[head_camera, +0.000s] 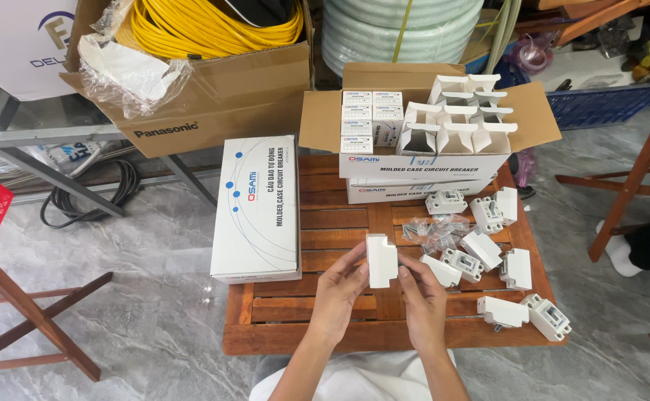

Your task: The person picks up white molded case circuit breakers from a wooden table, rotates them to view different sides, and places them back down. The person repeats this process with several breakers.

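while closed, hands point(380, 293) around white breaker point(381, 260)

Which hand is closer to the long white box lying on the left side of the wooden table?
Left. The left hand is just right of the long white box; the right hand is farther right.

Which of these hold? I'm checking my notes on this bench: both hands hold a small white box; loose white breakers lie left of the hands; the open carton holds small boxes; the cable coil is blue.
1. Both the left hand and right hand hold the small white box: true.
2. The loose white breakers lie left of the hands: false, to their right.
3. The open carton holds small boxes: true.
4. The cable coil is blue: false, yellow.
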